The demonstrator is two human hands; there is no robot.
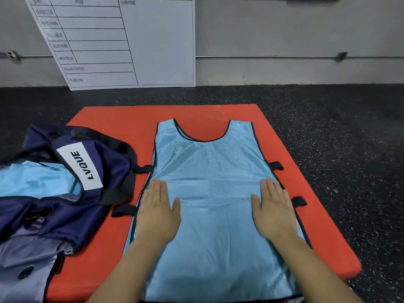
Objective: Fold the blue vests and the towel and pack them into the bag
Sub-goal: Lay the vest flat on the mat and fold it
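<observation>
1. Light blue mesh vest with dark trim (209, 193) spread flat on orange foam mat (122, 119).
2. Left hand (157, 213) and right hand (273, 211) pressed flat on it, fingers straight.
3. Navy fabric bag with white LVQUE label (105, 162) at left, light blue cloth inside.

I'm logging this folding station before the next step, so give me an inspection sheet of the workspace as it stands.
Surface: orange mat on dark speckled floor.
Job's things: blue vest spread flat on the mat, neck away from the person; navy bag open at left, light blue fabric inside; towel not identified.
Clutter: nothing seen.
Hands: left hand and right hand press flat on the vest.
Cables: nothing seen.
Surroundings: whiteboard leaning on grey wall; wall rail.
</observation>
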